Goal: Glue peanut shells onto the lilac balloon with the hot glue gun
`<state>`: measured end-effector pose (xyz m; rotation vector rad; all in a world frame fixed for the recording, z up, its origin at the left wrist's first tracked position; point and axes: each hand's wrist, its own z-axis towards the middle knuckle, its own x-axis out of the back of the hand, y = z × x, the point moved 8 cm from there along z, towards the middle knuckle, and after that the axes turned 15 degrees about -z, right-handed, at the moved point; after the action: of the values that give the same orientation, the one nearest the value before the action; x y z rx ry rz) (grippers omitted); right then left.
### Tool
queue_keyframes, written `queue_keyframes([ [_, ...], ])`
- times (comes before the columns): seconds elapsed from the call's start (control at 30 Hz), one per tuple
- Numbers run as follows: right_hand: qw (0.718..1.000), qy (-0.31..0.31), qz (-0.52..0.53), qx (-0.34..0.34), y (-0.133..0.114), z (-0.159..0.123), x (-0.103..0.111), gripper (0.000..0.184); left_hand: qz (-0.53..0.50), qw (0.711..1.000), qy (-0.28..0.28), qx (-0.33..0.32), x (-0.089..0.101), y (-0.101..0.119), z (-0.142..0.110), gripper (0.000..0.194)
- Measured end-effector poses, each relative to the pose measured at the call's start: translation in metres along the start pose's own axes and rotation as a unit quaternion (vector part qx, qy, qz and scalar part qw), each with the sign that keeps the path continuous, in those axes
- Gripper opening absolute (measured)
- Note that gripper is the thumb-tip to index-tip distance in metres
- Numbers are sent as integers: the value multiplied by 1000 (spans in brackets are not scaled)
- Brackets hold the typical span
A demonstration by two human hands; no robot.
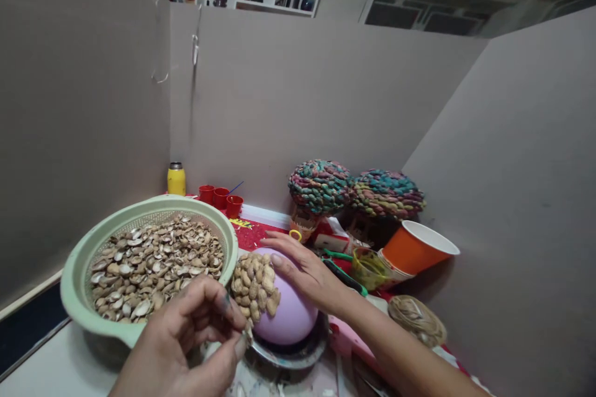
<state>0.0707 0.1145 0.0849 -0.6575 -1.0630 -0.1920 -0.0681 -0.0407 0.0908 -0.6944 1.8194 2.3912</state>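
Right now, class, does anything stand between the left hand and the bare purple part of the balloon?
Nothing visible blocks it. Peanut shells cover the side of the balloon nearest the left hand, but its bare front looks open; the right hand rests higher up.

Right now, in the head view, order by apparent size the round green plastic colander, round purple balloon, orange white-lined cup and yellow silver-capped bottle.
Largest to smallest:
1. Green plastic colander
2. Purple balloon, partly covered
3. Orange cup
4. Yellow bottle
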Motion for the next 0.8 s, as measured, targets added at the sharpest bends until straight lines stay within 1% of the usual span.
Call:
queue_keyframes([
  [0.1, 999, -15, 17, -28, 11, -1, -2, 52, 22, 999, -22, 18, -3, -16, -4, 9],
  [0.13, 999, -17, 21, -40, 14, -2, 0, 51, 39, 998, -39, 18, -6, -19, -5, 7],
  [0.2, 998, -14, 28, -62, 19, -3, 3, 50, 89, 993, -78, -4, -14, -22, -3, 7],
  [0.27, 997, -9, 36, -74, 21, -3, 5, 49, 148, 982, -111, -49, -23, -18, 0, 9],
  [0.37, 997, -3, 49, -68, 16, -3, 3, 48, 224, 956, -129, -142, -35, -8, 5, 13],
  [0.47, 997, 4, 54, -55, 10, -4, 2, 46, 294, 916, -130, -239, -45, 2, 6, 16],
  [0.53, 997, 10, 55, -51, 8, -5, 3, 44, 333, 890, -137, -280, -51, 3, 6, 18],
  [0.63, 997, 21, 57, -48, 8, -6, 6, 41, 369, 871, -145, -291, -55, -2, 9, 16],
  [0.8, 996, 41, 70, -27, 6, -5, 8, 38, 391, 865, -139, -283, -57, -7, 16, 15],
])
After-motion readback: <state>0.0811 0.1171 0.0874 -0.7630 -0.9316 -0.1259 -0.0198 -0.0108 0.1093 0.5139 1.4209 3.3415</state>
